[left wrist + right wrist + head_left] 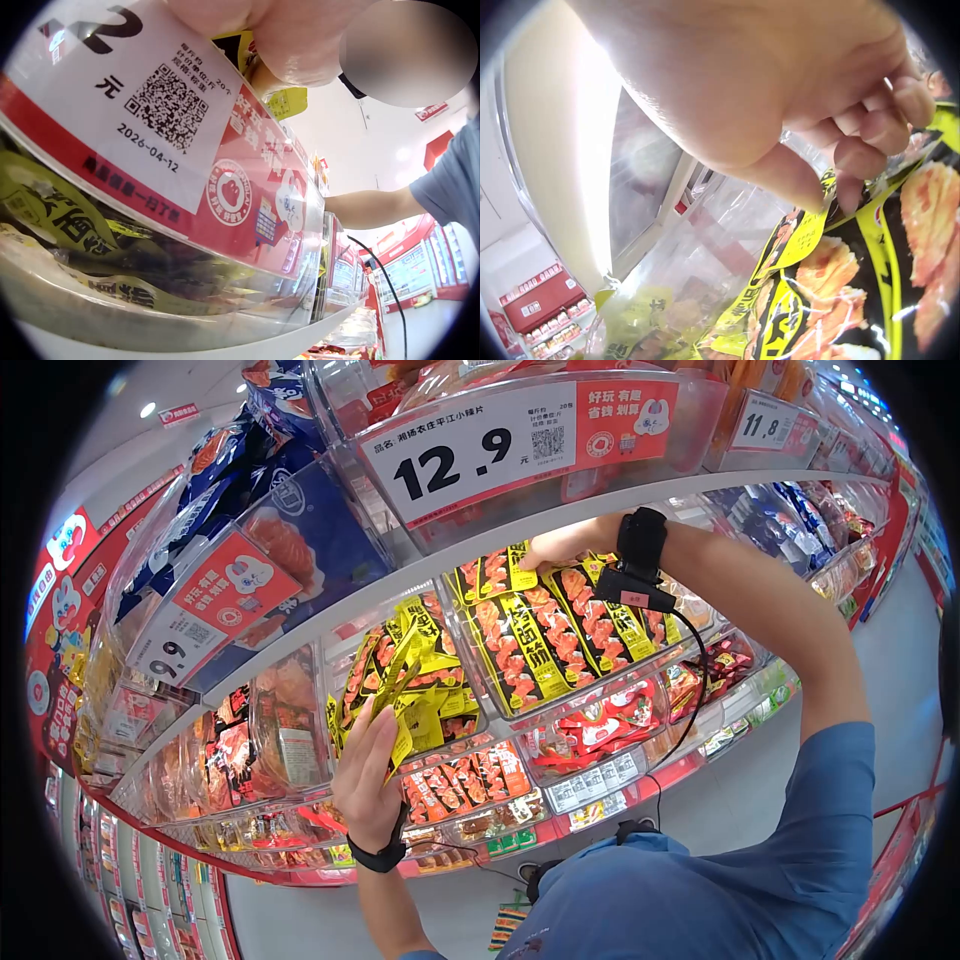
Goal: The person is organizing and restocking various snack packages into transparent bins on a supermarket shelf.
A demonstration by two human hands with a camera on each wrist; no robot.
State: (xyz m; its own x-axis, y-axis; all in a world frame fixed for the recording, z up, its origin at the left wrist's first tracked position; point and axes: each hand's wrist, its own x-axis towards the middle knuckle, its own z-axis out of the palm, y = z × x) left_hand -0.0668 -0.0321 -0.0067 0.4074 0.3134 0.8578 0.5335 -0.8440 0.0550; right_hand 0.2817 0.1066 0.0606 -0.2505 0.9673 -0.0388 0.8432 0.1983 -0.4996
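Note:
In the head view my left hand [368, 775] is at the front of the left bin, its fingers around the edge of a yellow-and-black packet [403, 742]. The left wrist view shows its fingers [300, 37] above the bin's price label [169, 105], with yellow packaging [288, 102] beside them. My right hand [575, 542] reaches under the upper shelf to the back of the right bin. In the right wrist view its thumb and fingertips [850, 193] pinch the yellow edge of a packet [802, 241] with food pictured on it.
Upper bins carry large price cards [480, 452]. A white shelf edge [420, 572] runs just above both hands. Lower down are bins of red packets [600, 728] and orange-red packets [465, 785]. A black cable [702, 685] hangs from my right wrist.

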